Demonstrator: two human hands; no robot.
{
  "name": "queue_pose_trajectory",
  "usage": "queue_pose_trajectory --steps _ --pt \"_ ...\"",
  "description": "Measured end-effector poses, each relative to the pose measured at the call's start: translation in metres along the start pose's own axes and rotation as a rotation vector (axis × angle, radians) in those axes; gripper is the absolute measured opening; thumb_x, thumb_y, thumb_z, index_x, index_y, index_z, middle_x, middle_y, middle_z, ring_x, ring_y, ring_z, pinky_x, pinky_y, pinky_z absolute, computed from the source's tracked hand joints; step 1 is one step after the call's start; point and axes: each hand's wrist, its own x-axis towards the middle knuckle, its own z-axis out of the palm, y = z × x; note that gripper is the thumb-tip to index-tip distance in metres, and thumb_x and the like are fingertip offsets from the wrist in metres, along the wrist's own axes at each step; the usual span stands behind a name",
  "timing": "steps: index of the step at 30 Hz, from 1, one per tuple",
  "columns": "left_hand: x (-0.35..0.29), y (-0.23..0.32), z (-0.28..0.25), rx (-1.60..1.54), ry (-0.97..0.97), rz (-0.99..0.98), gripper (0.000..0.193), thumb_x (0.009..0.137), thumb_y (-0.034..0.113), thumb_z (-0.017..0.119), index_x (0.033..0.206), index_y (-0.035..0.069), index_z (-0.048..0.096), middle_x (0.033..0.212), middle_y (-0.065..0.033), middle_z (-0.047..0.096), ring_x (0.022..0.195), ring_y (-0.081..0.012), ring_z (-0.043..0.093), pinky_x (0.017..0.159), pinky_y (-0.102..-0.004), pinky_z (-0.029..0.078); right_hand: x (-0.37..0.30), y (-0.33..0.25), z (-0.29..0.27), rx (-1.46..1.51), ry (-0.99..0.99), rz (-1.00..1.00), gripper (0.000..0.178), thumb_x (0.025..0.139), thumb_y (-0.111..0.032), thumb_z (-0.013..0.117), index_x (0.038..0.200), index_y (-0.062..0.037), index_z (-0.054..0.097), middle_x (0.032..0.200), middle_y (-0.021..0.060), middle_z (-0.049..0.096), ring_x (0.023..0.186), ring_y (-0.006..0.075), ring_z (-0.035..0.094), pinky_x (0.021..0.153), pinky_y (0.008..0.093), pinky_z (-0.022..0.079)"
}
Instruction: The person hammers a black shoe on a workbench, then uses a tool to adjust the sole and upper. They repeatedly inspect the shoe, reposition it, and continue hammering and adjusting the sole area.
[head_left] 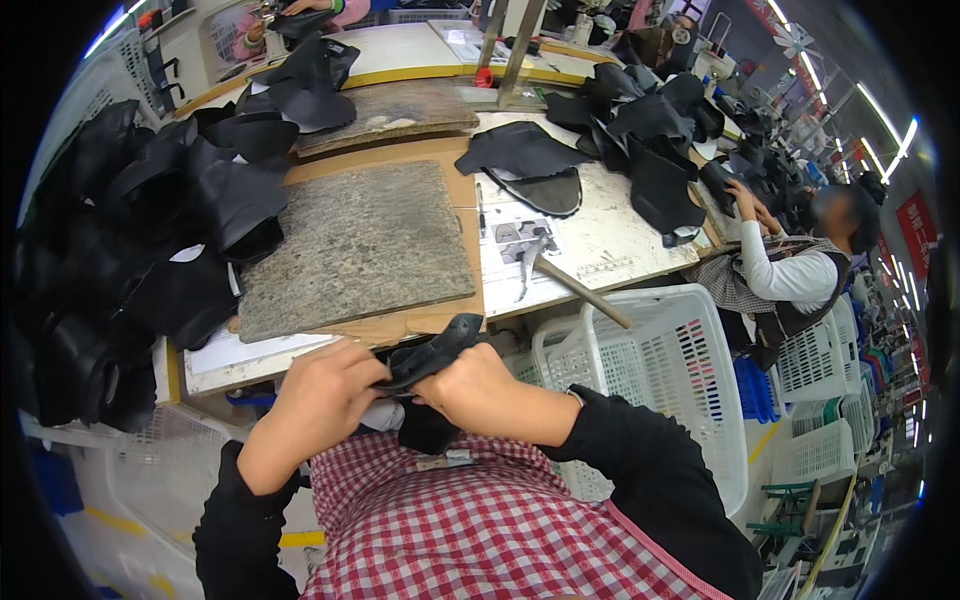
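In front of my checked apron I hold a black leather shoe upper (447,345) between both hands, just off the near edge of the workbench. My left hand (325,390) pinches its left edge, fingers closed. My right hand (475,395) is closed in a fist around its right side. Part of the piece hangs below my hands, with a light patch showing. Its middle is partly hidden by my fingers. A worn grey board (360,245) lies on the bench just beyond my hands.
A hammer (580,288) lies with its handle over the bench edge, above a white plastic basket (680,350). Black uppers heap at left (150,220) and far right (650,140). One upper (520,155) lies beyond the board. A co-worker (795,270) sits at right.
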Motion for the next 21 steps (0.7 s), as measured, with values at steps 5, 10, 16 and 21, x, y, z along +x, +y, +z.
queue_pose_trajectory --steps 5,10,16,21 --pt "0.004 -0.041 0.012 -0.746 -0.194 -0.099 0.025 0.095 0.011 0.069 0.116 -0.001 0.073 0.115 -0.0128 0.074 0.096 -0.021 0.071 0.084 -0.0348 0.055 0.011 -0.002 0.009 -0.012 -0.182 -0.075 0.007 0.077 -0.017 0.073 0.081 -0.012 0.07 0.073 0.0079 0.069 0.061 0.0288 0.069 0.051 0.0401 0.052" --pt "-0.022 -0.051 0.082 -0.827 -0.066 -0.344 0.035 0.094 0.009 0.071 0.128 0.004 0.061 0.101 0.0004 0.062 0.086 -0.008 0.052 0.082 -0.0243 0.047 0.004 -0.015 0.035 -0.049 -0.118 -0.237 0.007 0.071 -0.015 0.07 0.077 -0.0133 0.068 0.068 0.0032 0.064 0.058 0.0217 0.067 0.049 0.0353 0.05" --pt "-0.038 -0.053 0.149 -0.584 0.329 -0.308 0.045 0.092 0.002 0.069 0.135 0.004 0.056 0.095 -0.0063 0.062 0.098 -0.0241 0.061 0.092 -0.0318 0.048 -0.003 -0.029 0.051 -0.017 -0.135 -0.292 0.005 0.068 -0.014 0.07 0.07 -0.0101 0.069 0.067 0.0066 0.068 0.06 0.0239 0.07 0.049 0.0374 0.051" --pt "-0.043 -0.058 0.161 -0.487 0.097 -0.087 0.02 0.093 0.008 0.069 0.108 0.0 0.061 0.091 -0.0171 0.06 0.088 -0.0384 0.066 0.079 -0.0429 0.053 -0.008 -0.039 0.054 -0.001 -0.187 -0.323 0.006 0.068 -0.016 0.07 0.069 -0.01 0.07 0.067 0.0058 0.068 0.06 0.0229 0.07 0.049 0.0364 0.052"
